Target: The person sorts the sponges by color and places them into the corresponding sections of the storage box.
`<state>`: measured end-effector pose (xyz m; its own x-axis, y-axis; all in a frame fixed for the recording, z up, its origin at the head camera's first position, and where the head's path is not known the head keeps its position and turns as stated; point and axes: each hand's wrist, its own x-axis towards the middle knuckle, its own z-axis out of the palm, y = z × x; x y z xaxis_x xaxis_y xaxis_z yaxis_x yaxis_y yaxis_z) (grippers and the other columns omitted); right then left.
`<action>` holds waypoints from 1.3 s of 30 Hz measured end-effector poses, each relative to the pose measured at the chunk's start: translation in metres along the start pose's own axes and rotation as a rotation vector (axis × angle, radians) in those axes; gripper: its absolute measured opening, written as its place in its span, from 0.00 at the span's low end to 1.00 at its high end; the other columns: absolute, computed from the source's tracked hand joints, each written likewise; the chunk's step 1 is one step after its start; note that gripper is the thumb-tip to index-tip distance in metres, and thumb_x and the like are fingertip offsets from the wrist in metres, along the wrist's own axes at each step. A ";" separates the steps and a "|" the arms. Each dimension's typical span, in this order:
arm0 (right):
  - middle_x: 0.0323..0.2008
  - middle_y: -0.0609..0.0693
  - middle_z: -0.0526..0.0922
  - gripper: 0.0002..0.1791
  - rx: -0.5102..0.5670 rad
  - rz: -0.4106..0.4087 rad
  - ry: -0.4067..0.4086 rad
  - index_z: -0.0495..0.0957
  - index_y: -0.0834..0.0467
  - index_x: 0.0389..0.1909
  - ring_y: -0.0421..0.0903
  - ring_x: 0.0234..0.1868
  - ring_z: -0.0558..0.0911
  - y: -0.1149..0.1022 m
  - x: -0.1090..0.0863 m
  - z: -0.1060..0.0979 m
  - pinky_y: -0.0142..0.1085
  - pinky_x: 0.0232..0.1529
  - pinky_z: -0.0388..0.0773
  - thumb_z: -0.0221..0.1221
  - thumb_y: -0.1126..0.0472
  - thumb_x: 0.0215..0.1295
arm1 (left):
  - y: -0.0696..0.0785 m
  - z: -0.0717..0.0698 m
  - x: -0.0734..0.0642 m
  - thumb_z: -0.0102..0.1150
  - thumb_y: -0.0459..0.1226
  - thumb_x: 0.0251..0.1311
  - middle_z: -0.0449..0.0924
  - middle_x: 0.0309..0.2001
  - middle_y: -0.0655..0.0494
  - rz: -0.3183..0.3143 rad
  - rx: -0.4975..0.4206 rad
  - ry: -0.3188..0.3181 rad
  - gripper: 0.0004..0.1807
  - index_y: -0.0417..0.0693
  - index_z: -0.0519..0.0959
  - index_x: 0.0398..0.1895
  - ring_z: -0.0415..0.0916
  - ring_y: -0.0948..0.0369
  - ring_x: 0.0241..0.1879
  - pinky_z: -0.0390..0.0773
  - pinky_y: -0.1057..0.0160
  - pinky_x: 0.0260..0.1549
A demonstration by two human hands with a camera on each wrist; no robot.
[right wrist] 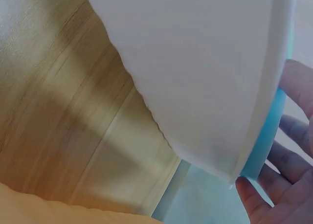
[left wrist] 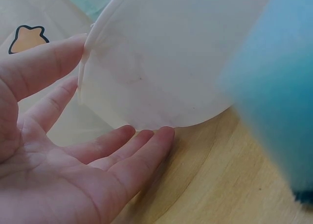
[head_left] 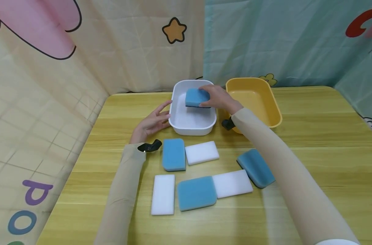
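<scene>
My right hand [head_left: 217,97] grips a blue sponge [head_left: 195,96] with a dark underside, over the inside of the white plastic basin [head_left: 192,131]. In the right wrist view the basin's wall [right wrist: 195,72] hides much of the sponge [right wrist: 266,141], and the fingers curl about its edge. My left hand [head_left: 153,120] is at the basin's left side. Its extended fingers [left wrist: 154,145] touch the outer wall and rim in the left wrist view, holding nothing. A blurred blue sponge [left wrist: 279,87] shows close by there.
A yellow basin [head_left: 276,110] stands to the right of the white one, partly behind my right forearm. On the wooden table [head_left: 97,163] lie blue sponges [head_left: 196,193] and white sponges [head_left: 163,194], three of each. Printed curtains [head_left: 136,44] hang behind the table's far edge.
</scene>
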<state>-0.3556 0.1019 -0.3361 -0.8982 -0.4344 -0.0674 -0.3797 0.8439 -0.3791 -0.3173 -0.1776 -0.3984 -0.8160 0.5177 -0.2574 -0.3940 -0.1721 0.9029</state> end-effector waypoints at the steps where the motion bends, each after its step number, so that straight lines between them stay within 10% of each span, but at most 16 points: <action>1: 0.70 0.56 0.62 0.39 -0.001 0.007 0.000 0.60 0.55 0.69 0.55 0.66 0.64 0.000 0.001 -0.001 0.50 0.68 0.62 0.62 0.49 0.59 | 0.000 0.000 0.000 0.44 0.28 0.67 0.50 0.73 0.47 -0.001 0.002 0.003 0.33 0.68 0.56 0.70 0.61 0.55 0.63 0.73 0.64 0.52; 19: 0.69 0.58 0.61 0.34 0.042 0.044 -0.012 0.59 0.58 0.68 0.57 0.68 0.62 0.004 0.001 -0.011 0.52 0.69 0.59 0.58 0.58 0.62 | 0.006 0.003 0.004 0.44 0.29 0.67 0.52 0.73 0.48 -0.009 0.023 0.022 0.34 0.69 0.54 0.71 0.60 0.55 0.63 0.65 0.55 0.64; 39: 0.70 0.59 0.60 0.31 0.098 0.005 0.057 0.60 0.57 0.68 0.58 0.70 0.59 0.010 -0.014 -0.020 0.54 0.70 0.55 0.56 0.58 0.64 | 0.006 0.005 0.004 0.44 0.28 0.67 0.53 0.73 0.48 -0.012 -0.008 0.040 0.34 0.69 0.56 0.70 0.61 0.56 0.62 0.76 0.65 0.48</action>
<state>-0.3510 0.1227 -0.3207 -0.9121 -0.4096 -0.0179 -0.3545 0.8099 -0.4672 -0.3210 -0.1722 -0.3924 -0.8273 0.4860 -0.2819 -0.4072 -0.1731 0.8968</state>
